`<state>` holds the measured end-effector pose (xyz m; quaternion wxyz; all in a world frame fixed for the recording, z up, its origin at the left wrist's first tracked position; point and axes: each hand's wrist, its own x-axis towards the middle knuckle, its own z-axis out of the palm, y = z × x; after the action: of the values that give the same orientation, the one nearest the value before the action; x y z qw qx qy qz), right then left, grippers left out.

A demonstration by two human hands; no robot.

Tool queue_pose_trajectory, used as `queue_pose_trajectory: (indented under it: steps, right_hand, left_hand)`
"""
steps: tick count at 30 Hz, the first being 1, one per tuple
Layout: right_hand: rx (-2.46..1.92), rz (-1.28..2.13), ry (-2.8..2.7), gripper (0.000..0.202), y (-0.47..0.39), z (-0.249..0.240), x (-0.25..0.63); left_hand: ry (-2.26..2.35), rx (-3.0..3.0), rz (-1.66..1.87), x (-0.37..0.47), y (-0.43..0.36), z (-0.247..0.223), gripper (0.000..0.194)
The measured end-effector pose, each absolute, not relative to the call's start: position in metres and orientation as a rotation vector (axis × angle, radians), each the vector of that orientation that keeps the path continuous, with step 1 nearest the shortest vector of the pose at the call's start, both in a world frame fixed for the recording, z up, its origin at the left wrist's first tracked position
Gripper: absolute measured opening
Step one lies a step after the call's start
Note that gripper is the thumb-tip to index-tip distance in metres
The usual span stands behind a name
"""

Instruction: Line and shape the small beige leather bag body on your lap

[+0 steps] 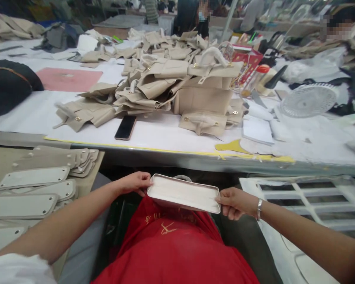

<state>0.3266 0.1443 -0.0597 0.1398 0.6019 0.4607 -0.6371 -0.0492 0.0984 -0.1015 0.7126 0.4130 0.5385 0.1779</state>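
A cream, shallow piece with a raised rim (185, 193) is held in front of the red apron (177, 244). My left hand (137, 183) pinches its left end, and my right hand (233, 202), with a silver bracelet at the wrist, grips its right end. The piece tilts slightly down to the right. Part of a grey loop shows behind its upper edge. To the left lie several flat cream strips with small holes (23, 206), stacked on a tan board (99, 157).
Beyond the table edge (165, 157) are a heap of beige bag parts (201, 100), a phone (126, 127), a pink sheet (69, 79) and a white round basket (309, 98). A white slatted rack (313, 205) stands at right. People are in the background.
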Motion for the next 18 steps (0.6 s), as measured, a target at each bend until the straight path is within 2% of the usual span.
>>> queue_pose_trajectory:
  steps: [10,13,16,18]
  right_hand:
    - [1.767,-1.974,1.377,0.031,0.142,-0.071,0.333]
    - [1.747,-1.93,1.506,0.034,0.144,-0.072,0.337]
    - [1.759,-1.827,1.896,0.035,0.148,-0.072,0.34]
    - [1.773,-1.614,2.304,0.035,0.149,-0.071,0.34]
  left_hand:
    - [1.243,1.029,0.073,-0.054,0.12,-0.092,0.045]
    - [1.256,1.339,-0.031,-0.053,0.133,-0.082,0.044]
    - [1.331,1.846,0.142,-0.025,0.14,-0.067,0.043]
    - [1.285,2.038,0.322,0.008,0.14,-0.06,0.045]
